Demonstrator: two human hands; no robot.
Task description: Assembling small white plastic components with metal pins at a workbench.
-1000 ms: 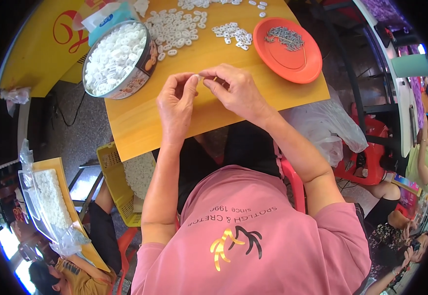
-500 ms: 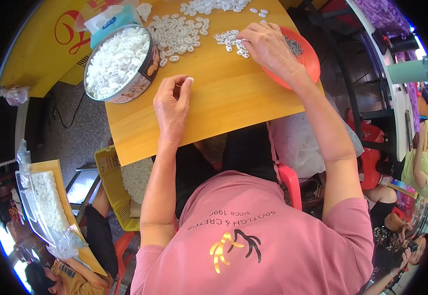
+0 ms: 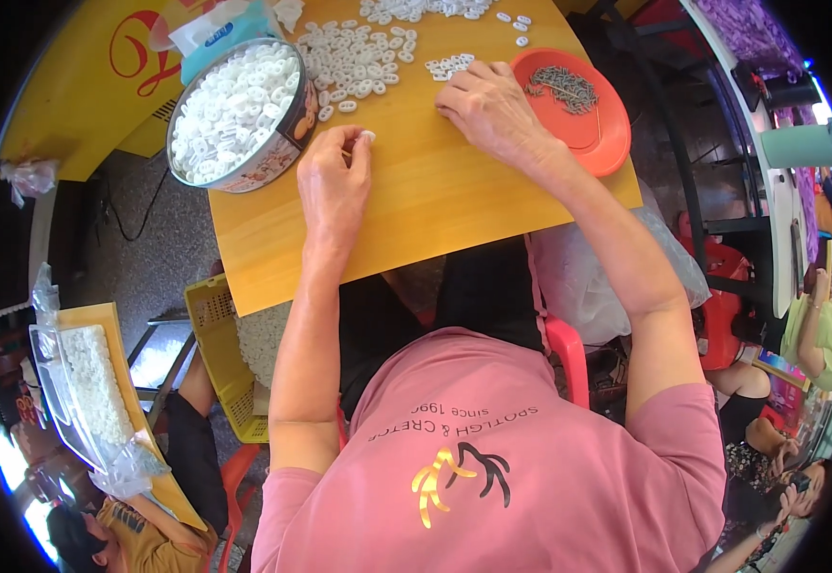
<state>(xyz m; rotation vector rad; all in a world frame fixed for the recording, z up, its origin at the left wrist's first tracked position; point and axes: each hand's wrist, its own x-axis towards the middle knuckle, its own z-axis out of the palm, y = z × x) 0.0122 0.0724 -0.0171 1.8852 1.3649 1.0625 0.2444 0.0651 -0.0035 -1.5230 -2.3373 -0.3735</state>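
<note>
My left hand (image 3: 333,186) is raised over the near part of the table, thumb and forefinger pinching a small white plastic piece (image 3: 368,137). Palm down, my right hand (image 3: 497,113) reaches in from the right with its fingers bent and pressed together; whatever is under the fingertips is hidden. Just beyond it lies a small group of white oval plastic pieces (image 3: 448,66), partly covered by the fingers. To its right, an orange-red plate (image 3: 597,143) holds a heap of small grey screw-like parts (image 3: 565,88).
A round tin (image 3: 244,175) full of white pieces stands at the table's left edge, before a tissue pack (image 3: 220,33). Loose white pieces (image 3: 358,57) spread across the far side of the wooden table (image 3: 406,205). A yellow crate (image 3: 213,334) sits below left. Other people are nearby.
My right hand has moved left and nearer, off the plate's rim, uncovering the grey parts and covering some white pieces. The left hand keeps its pinch, nearly still.
</note>
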